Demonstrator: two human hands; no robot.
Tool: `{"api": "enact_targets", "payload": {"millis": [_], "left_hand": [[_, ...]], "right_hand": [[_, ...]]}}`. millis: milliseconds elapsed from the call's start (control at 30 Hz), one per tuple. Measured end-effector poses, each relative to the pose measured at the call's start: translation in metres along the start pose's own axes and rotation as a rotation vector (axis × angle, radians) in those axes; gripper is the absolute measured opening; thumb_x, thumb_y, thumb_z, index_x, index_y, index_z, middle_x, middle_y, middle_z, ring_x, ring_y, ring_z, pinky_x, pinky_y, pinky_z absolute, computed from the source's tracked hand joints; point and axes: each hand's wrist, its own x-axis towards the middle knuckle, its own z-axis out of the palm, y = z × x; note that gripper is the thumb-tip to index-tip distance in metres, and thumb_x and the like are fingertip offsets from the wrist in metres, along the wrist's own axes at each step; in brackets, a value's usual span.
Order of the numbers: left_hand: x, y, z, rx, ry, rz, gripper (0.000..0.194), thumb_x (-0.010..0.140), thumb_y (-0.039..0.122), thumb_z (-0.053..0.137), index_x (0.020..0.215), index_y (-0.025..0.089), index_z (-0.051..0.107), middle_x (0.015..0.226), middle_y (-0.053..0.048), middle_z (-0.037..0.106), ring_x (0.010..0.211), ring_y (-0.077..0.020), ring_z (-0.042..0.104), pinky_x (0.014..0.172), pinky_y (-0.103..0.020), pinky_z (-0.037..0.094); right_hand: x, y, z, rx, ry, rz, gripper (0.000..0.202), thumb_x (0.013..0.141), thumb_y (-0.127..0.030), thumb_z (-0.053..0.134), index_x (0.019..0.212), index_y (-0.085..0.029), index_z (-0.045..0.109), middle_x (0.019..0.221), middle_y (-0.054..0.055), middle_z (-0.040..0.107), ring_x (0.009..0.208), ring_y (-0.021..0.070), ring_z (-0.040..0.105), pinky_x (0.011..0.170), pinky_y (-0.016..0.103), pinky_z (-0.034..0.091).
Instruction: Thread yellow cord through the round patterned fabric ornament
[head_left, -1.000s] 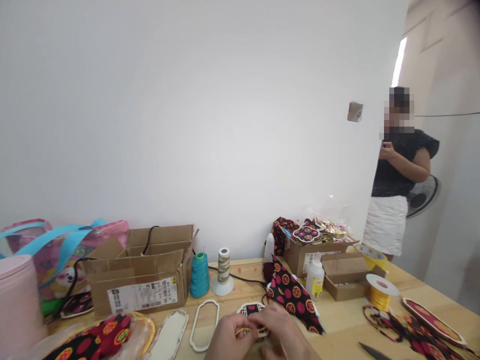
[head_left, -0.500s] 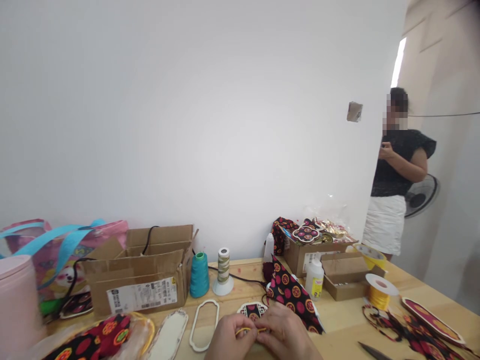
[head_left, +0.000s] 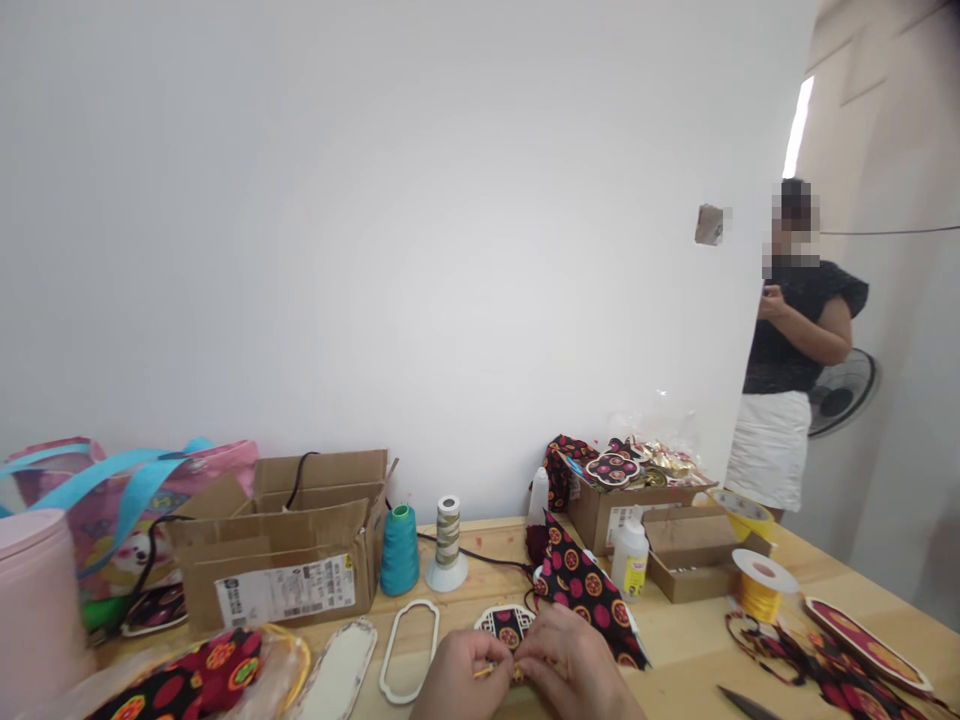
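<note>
My left hand point(head_left: 456, 680) and my right hand point(head_left: 574, 668) meet at the bottom edge of the view, over the wooden table point(head_left: 675, 640). Both pinch a thin yellow cord point(head_left: 497, 669) between thumb and fingers. Just beyond the fingertips lies a small white frame piece covered in black-and-red patterned cloth point(head_left: 504, 623). A triangular patterned fabric piece point(head_left: 585, 590) lies right of it, touching my right hand's far side.
An empty white oval frame point(head_left: 409, 650) and a flat white piece point(head_left: 337, 668) lie left. Behind stand a teal thread cone point(head_left: 399, 550), a striped spool point(head_left: 447, 545), cardboard boxes point(head_left: 281, 550), a glue bottle point(head_left: 630, 557), a yellow cord spool point(head_left: 761, 585). A person point(head_left: 795, 350) stands far right.
My fingers have closed in along the yellow cord, hands slightly nearer each other. The standing person shifted a little. Nothing else on the table moved.
</note>
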Motion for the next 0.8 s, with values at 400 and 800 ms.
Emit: {"api": "enact_targets", "payload": {"millis": [400, 800], "left_hand": [[0.000, -0.002, -0.003, 0.078, 0.008, 0.029, 0.024, 0.064, 0.022, 0.047, 0.065, 0.013, 0.069, 0.070, -0.005, 0.071, 0.071, -0.0198, 0.062, 0.064, -0.024, 0.044], [0.004, -0.010, 0.002, 0.063, -0.005, 0.006, 0.023, 0.064, 0.024, 0.049, 0.063, 0.013, 0.069, 0.063, -0.003, 0.069, 0.062, -0.0161, 0.059, 0.056, -0.021, 0.041]], "right_hand": [[0.000, -0.002, -0.003, -0.035, -0.023, 0.011, 0.013, 0.074, -0.014, 0.055, 0.065, -0.017, 0.064, 0.066, 0.003, 0.064, 0.069, 0.0128, 0.058, 0.081, 0.023, 0.037], [-0.002, -0.003, 0.002, -0.119, -0.060, 0.203, 0.014, 0.075, -0.013, 0.052, 0.068, -0.021, 0.062, 0.076, 0.001, 0.064, 0.080, 0.0158, 0.056, 0.070, 0.023, 0.037]]}}
